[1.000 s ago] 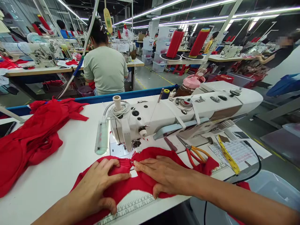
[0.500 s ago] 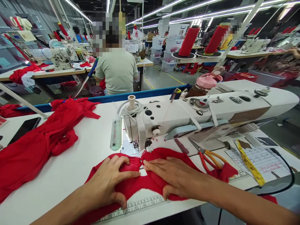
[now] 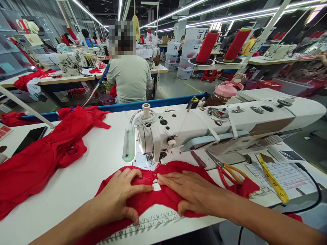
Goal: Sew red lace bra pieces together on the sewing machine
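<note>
Strip-lit workshop (image 3: 173, 81), white table (image 3: 102, 149), red fabric (image 3: 158, 197) beneath 2 hands (image 3: 121, 194) (image 3: 191, 192)

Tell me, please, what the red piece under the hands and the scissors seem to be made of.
Red piece: apparently soft, matte cloth, judging by its folds; fibre unclear. Scissors: probably metal, the blades greyish with slight sheen; smooth orange-and-red handles, possibly plastic.

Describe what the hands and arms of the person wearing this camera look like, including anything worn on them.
Both the left hand and right hand are bare, with slim fingers and no gloves, rings or watch visible. The left forearm and right forearm show no sleeves before leaving the picture. Fine nail detail is too small to judge.
</note>
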Tool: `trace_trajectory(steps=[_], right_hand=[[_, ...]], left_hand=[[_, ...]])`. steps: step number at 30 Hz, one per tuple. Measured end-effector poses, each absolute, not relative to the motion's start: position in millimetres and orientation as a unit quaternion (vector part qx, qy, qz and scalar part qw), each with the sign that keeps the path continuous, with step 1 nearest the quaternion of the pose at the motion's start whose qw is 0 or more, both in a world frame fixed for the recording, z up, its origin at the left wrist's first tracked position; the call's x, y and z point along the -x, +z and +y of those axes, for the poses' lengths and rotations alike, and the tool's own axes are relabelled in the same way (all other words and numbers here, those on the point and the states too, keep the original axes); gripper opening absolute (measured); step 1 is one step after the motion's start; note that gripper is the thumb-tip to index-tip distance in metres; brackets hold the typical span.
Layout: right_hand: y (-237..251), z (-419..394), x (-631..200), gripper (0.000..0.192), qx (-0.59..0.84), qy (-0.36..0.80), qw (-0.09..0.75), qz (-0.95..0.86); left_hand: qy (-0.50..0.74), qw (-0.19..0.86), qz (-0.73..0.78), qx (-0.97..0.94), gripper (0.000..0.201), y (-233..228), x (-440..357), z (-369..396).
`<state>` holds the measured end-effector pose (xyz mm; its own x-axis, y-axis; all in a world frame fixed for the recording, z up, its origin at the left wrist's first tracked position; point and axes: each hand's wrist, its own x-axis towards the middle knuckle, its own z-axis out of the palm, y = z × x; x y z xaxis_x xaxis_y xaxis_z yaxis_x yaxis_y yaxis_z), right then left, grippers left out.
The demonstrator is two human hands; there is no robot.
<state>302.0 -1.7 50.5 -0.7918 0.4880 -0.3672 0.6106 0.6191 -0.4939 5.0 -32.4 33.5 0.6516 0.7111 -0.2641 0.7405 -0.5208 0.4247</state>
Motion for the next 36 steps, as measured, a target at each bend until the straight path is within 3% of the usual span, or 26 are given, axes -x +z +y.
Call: trace_trajectory(steps=[36], right_hand=[[39.9,-2.3,-309.1,0.094,-0.285,-0.318,0.045,0.903]], left_hand=[[0.02,0.202,0.396,-0.895,0.082,13.5,2.5,-32.1]])
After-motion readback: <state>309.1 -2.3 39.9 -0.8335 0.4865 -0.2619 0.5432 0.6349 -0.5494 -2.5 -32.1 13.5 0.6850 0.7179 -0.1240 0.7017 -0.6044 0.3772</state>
